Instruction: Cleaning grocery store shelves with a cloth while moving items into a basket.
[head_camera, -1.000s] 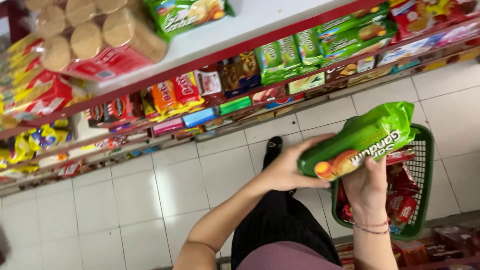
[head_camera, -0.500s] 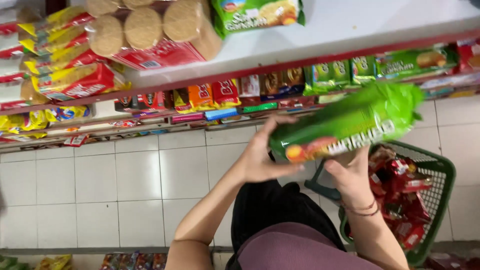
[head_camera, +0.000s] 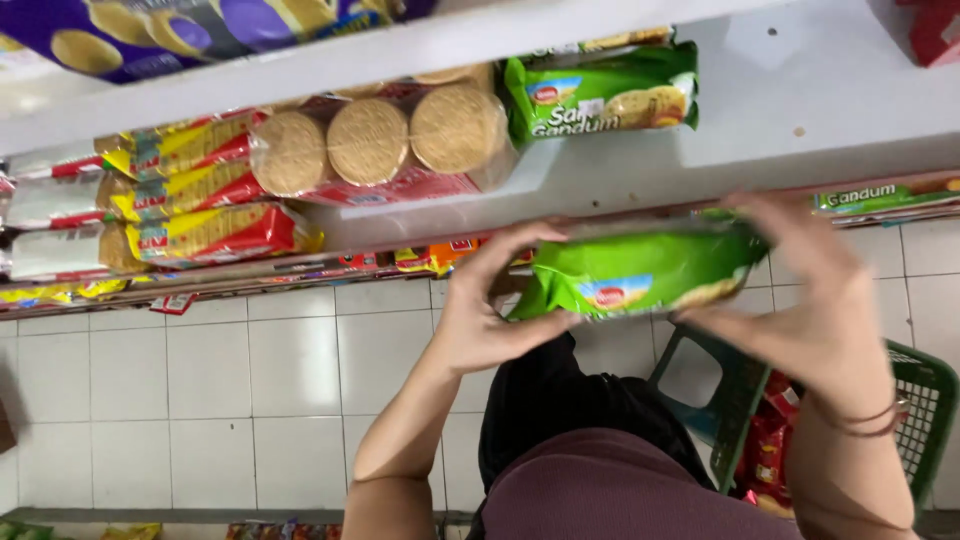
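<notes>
I held the green biscuit packet (head_camera: 640, 272) level before the white shelf (head_camera: 760, 120), left hand (head_camera: 490, 310) and right hand (head_camera: 815, 300) fingers curled round its ends; placing it looked next, needing a level push

Glossy plastic green packet (head_camera: 640, 275), matt white shelf (head_camera: 800, 110)

Green basket (head_camera: 925, 400) cut off at right edge, partly behind right arm
</notes>
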